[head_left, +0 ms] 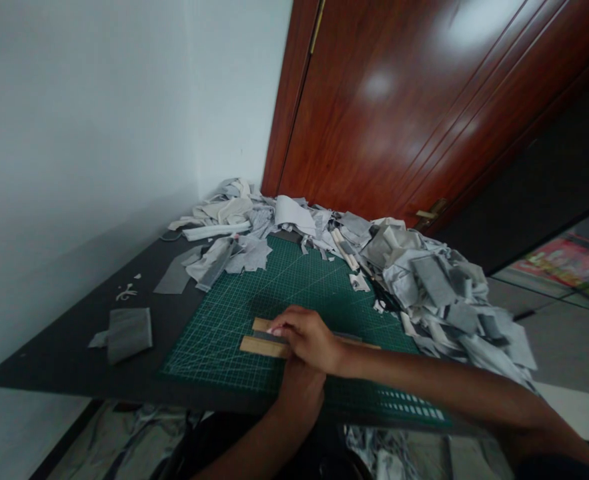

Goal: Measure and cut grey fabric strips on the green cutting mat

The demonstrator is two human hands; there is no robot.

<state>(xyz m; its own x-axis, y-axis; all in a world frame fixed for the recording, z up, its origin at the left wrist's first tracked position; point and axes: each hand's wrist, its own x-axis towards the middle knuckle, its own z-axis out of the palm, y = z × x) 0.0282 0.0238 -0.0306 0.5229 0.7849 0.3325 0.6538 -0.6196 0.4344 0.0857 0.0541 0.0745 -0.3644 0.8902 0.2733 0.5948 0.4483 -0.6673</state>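
My right hand (307,333) reaches in from the right, its fingers curled and pressed together low over the green cutting mat (214,347). A small pale pinkish bit shows at its fingertips, too small to name. Below it, my left hand (301,387) comes from the bottom, its wrist bent and its fingers hidden behind the right hand. Under and beside the hands lie two flat wooden strips (261,347), roughly parallel, with a narrow grey strip (267,336) between them. Both wooden strips extend to the right past my right hand.
A large heap of grey and white fabric scraps (424,280) covers the right side. More scraps (234,207) are piled along the back by the wall. A folded grey cloth piece (130,333) lies on the dark tabletop (174,320) at left. A red-brown wooden door (369,113) stands behind.
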